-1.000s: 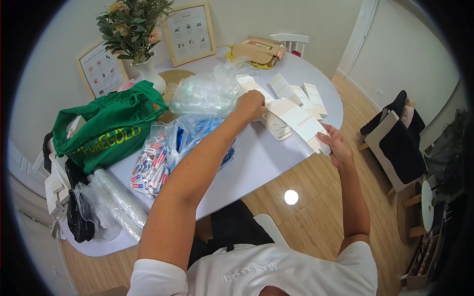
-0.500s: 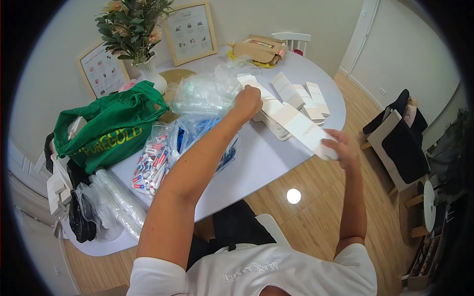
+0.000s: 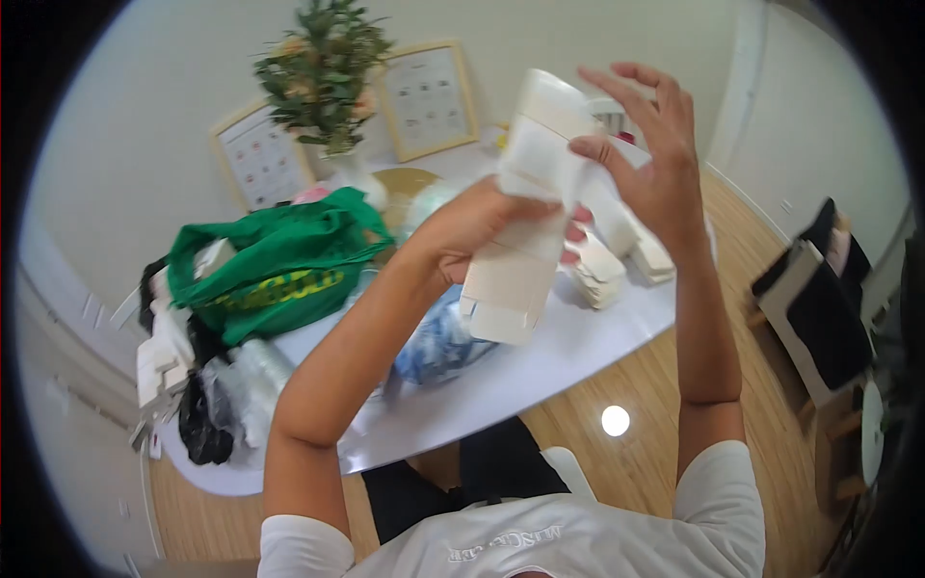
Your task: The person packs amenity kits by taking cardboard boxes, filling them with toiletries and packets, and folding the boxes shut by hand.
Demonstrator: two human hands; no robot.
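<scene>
Head view: left hand (image 3: pixel 487 220) is gripping middle of long white cardboard carton (image 3: pixel 511 275) above smooth white desk (image 3: pixel 578 347), presumably balancing both ends; right hand (image 3: pixel 663 159) is spreading fingers, grasping nothing, thumb beside upper panel.

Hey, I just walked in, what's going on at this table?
Someone is holding up an unfolded white carton, with their left hand around its middle. Their right hand is open by the carton's upper part; blur hides whether the thumb touches it. More white cartons lie on the table beyond, and a green bag sits to the left.
</scene>
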